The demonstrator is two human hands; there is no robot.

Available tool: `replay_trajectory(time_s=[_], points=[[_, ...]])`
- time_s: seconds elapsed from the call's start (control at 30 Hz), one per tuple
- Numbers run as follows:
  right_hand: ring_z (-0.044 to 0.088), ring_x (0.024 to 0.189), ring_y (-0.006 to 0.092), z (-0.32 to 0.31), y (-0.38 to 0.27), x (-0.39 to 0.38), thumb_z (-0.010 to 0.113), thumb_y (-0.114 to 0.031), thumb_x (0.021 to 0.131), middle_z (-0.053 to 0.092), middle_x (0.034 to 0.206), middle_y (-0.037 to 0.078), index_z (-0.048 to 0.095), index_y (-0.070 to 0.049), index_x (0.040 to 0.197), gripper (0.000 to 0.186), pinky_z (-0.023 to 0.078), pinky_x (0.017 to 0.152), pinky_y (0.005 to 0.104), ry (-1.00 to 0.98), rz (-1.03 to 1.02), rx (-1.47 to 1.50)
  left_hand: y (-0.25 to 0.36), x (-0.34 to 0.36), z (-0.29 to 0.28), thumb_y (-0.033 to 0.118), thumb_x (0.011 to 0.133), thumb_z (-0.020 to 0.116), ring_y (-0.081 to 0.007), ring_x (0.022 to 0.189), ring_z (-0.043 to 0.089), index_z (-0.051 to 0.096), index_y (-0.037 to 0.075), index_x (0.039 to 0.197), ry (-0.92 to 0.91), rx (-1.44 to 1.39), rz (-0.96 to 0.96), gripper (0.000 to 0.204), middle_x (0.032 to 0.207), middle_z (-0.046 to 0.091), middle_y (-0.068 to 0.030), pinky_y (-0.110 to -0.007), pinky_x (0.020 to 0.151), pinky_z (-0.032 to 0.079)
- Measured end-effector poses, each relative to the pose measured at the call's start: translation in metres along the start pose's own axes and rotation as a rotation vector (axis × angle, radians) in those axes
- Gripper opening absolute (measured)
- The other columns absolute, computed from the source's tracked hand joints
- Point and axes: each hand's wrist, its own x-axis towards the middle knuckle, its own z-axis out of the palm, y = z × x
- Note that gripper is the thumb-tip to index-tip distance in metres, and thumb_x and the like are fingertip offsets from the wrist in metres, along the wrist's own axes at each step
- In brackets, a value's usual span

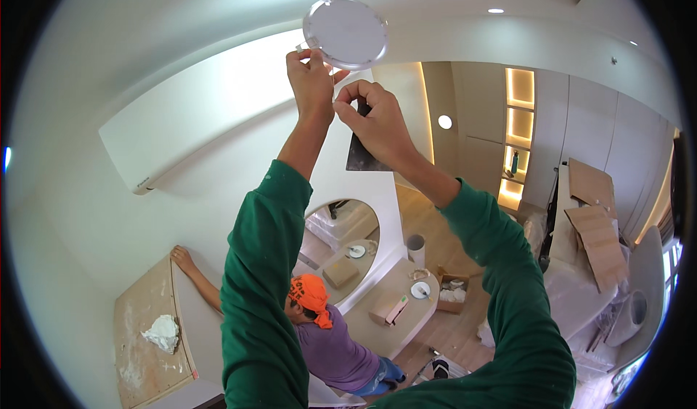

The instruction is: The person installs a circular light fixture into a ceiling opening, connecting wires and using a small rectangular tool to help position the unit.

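Note:
A round white ceiling light (344,33) hangs tilted from a dark cord at the top centre of the head view. My left hand (311,82) is closed at its lower left edge, fingers pinched on a small clip (308,45) there. Just below and to the right, my right hand (369,119) is closed, thumb and forefinger together near a thin pale wire below the light; what they hold is too small to make out. Both forearms, in green sleeves, reach up from the lower edge.
A co-worker (337,347) in an orange head cloth is below left, a hand on a cabinet (138,358). A wall air conditioner (181,119), round mirror (327,220) and curved counter (381,340) line the wall. Cardboard sheets (592,246) lie on wrapped furniture at right.

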Motion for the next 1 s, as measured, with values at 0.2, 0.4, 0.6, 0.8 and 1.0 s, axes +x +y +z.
replay_trajectory(time_s=[0.2,0.4,0.6,0.8,1.0], points=[[0.047,0.073,0.0028,-0.010,-0.017,0.013,0.068,-0.016,0.091,0.055,0.080,-0.005,0.065,-0.002,0.092,0.014,0.040,0.066,0.0221,0.002,-0.041,0.163,0.000,-0.004,-0.016,0.021,0.105,0.055,-0.0107,0.076,0.050,0.044,0.002,0.122,-0.104,-0.057,0.013,0.028,0.104,0.052,-0.0120,-0.046,0.089,0.060],[0.056,0.087,0.0081,-0.046,-0.047,0.036,0.062,-0.015,0.095,0.062,0.089,-0.001,0.062,-0.002,0.093,0.013,0.043,0.082,0.0229,-0.103,-0.032,0.183,0.008,-0.012,-0.005,0.021,0.103,0.060,-0.0076,0.070,0.046,0.045,0.003,0.127,-0.080,-0.112,0.033,0.034,0.083,0.051,-0.0022,-0.041,0.092,0.057],[0.055,0.078,0.0049,-0.049,-0.092,0.051,0.066,-0.020,0.092,0.063,0.083,-0.001,0.068,0.000,0.096,0.020,0.044,0.071,0.0226,-0.168,-0.199,0.236,-0.006,-0.005,-0.002,0.014,0.103,0.055,-0.0165,0.095,0.064,0.048,0.004,0.123,-0.028,-0.197,0.031,0.024,0.105,0.068,-0.0127,-0.035,0.084,0.060],[0.050,0.071,0.0059,-0.075,-0.080,0.073,0.071,-0.022,0.089,0.063,0.077,0.000,0.071,0.000,0.096,0.023,0.042,0.066,0.0255,-0.078,-0.282,-0.098,0.003,-0.005,-0.001,0.013,0.102,0.058,-0.0257,0.113,0.065,0.047,0.003,0.124,-0.011,-0.185,0.002,0.027,0.108,0.064,-0.0138,-0.036,0.086,0.064],[0.059,0.083,0.0086,-0.101,-0.014,0.055,0.067,-0.018,0.095,0.067,0.084,0.002,0.066,-0.001,0.090,0.018,0.045,0.081,0.0250,-0.237,-0.038,-0.145,0.010,-0.009,0.004,0.015,0.102,0.057,-0.0322,0.117,0.061,0.046,0.002,0.123,-0.027,-0.234,0.038,0.027,0.123,0.058,-0.0199,-0.039,0.083,0.063]])
